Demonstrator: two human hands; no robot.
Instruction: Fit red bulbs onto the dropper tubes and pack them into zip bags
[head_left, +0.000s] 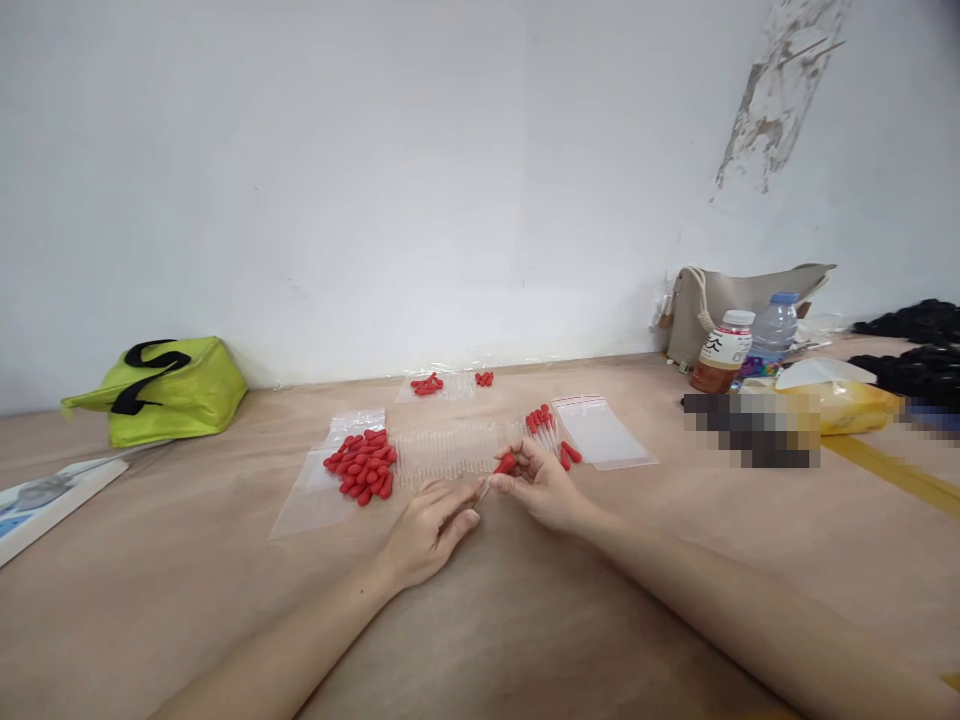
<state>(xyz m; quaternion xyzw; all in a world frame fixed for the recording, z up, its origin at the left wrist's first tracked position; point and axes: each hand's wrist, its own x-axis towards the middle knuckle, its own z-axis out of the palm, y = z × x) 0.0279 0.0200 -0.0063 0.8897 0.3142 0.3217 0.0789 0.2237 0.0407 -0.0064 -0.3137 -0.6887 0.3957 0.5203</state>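
Between the fingers of my right hand [546,488] is a red rubber dropper bulb [505,464]. My left hand [431,530] pinches a thin clear pipette tube [483,492] that points up at the bulb; whether the tube's end sits inside it, I cannot tell. A row of clear tubes [442,455] lies just beyond both hands. Left of that row, a heap of red bulbs [360,466] rests on a clear plastic bag [300,508]. Several droppers with red bulbs on their tubes [545,428] lie past my right hand, and two red bulbs [571,452] show beside them.
A flat zip bag [606,435] lies at the right. Farther back are more bulbs [427,384] on clear plastic. A lime-green bag [176,390] stands at left; bottles [723,352], a beige bag [686,318] and a yellow packet [851,405] are at right. The wall bounds the table.
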